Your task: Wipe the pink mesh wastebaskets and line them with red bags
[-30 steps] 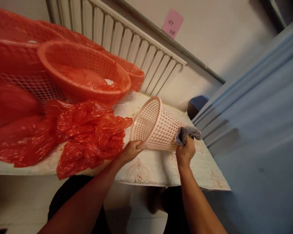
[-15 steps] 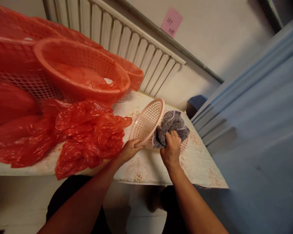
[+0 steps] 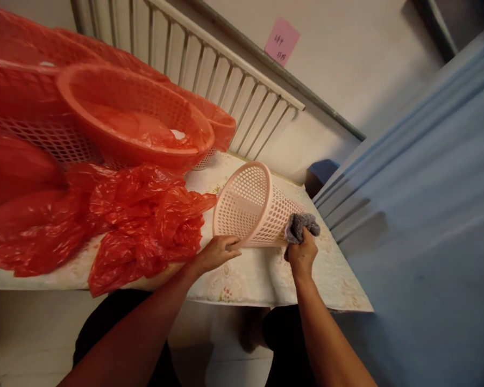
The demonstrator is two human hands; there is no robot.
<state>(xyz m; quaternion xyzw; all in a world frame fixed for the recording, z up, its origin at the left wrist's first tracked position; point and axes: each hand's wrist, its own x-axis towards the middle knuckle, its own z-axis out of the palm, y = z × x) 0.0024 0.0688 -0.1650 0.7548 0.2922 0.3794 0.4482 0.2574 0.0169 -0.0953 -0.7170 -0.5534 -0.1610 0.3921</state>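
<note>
Pink basket (image 3: pixel 280 215) sideways on floral tablecloth (image 3: pixel 258 285), radiator (image 3: pixel 214 70) behind — left hand (image 3: pixel 218 253) loosely gripping rim (image 3: pixel 269 188), right hand (image 3: pixel 303 257) clutching grey cloth (image 3: pixel 299 226).

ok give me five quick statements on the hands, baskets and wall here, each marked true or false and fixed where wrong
1. The right hand holds a grey cloth. True.
2. The pale pink basket stands upright. False: it is tipped, its opening toward the crumpled red plastic.
3. The left hand is buried in the crumpled red plastic. False: it is at the rim of the pale pink basket.
4. A pink note is on the wall. True.
5. The grey cloth lies on the floor. False: it is in the right hand, above the table, by the pale pink basket's base end.
</note>
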